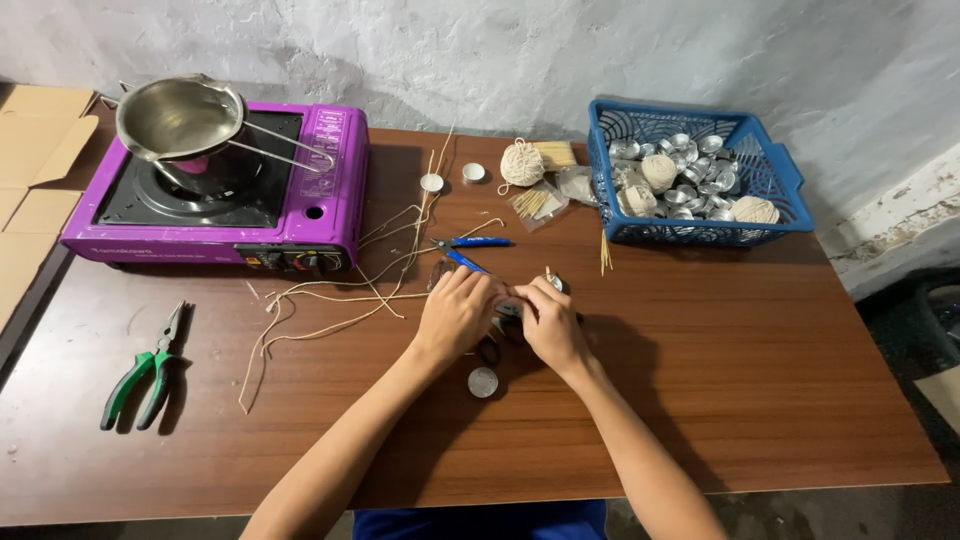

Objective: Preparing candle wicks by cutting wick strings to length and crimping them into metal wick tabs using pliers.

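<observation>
Nearest me, a small metal cup (483,381) on the table (760,400); my left hand (458,312) and right hand (548,322) meet, fingers curled around something small I cannot identify; blue-handled pliers (470,250) just beyond, within reach.

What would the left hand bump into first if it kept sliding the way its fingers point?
Probably the right hand: the left hand points up and rightward, and its fingers already meet the right hand's over a small metal cup. What lies between them is hidden.
</observation>
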